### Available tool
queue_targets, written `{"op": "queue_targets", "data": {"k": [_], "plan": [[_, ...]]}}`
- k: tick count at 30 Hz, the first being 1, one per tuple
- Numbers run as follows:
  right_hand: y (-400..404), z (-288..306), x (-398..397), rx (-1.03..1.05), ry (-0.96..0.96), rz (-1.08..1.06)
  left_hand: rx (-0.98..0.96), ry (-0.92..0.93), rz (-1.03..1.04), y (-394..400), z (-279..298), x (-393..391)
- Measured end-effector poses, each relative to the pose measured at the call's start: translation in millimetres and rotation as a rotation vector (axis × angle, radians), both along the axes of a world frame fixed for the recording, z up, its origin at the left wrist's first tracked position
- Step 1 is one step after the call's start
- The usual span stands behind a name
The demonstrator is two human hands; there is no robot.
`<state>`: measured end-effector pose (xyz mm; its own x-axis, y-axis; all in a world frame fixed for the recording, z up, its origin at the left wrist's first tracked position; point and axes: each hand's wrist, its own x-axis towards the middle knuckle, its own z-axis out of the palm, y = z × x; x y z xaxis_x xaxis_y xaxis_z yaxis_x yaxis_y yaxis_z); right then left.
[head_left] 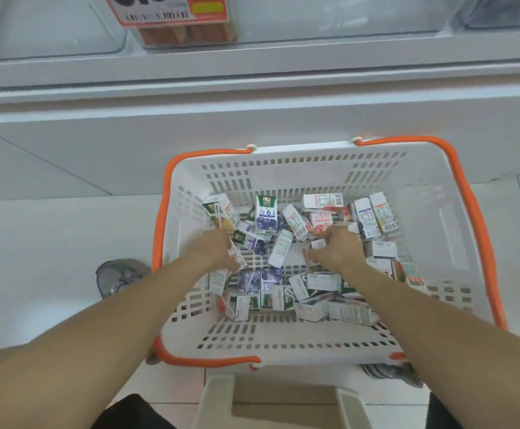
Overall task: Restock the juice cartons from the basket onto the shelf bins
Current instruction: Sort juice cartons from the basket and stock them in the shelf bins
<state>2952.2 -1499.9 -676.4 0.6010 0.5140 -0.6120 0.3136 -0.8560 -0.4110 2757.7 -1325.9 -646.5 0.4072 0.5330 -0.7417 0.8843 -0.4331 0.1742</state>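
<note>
Juice cartons [286, 261] lay jumbled across the floor of the white, orange-rimmed basket [314, 168], which sat below the shelf bins [187, 32], so the picking-up step looked to be in hand. Both hands were down among them: the left hand [218, 250] had its fingers curled round one carton [236, 258], and the right hand [337, 247] pinched a small carton [318, 244]. Next, each would likely need lifting clear and carrying up to a bin.

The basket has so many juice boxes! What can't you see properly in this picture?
- Head view: cartons under the left hand and right hand are covered; which carton each grips is unclear.
- Small print on the juice cartons is too tiny and blurred.
- The price tag is cut off by the top edge.
- Shelf bins are blurry; their contents are unclear.
- The basket floor is mostly hidden by cartons.
</note>
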Motion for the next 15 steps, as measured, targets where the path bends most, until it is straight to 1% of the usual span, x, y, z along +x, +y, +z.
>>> {"op": "queue_targets", "data": {"k": [2, 5, 8, 10, 12, 15], "plan": [[0, 5, 2, 0.025, 0.043, -0.028, 0.012, 0.018, -0.054, -3, -1, -1], [0, 17, 9, 0.06, 0.118, -0.08, -0.005, -0.047, -0.048, -3, 7, 1], [6, 39, 21, 0.079, 0.234, -0.09, -0.072, -0.129, 0.062, 9, 38, 7], [14, 66, 32, 0.118, 0.298, -0.089, -0.122, -0.172, 0.164, 21, 70, 14], [24, 100, 43, 0.14, 0.343, -0.007, -0.144, -0.192, 0.177, 37, 112, 26], [42, 165, 55, 0.086, 0.355, 0.289, -0.172, -0.229, 0.151, 56, 183, 40]]}}
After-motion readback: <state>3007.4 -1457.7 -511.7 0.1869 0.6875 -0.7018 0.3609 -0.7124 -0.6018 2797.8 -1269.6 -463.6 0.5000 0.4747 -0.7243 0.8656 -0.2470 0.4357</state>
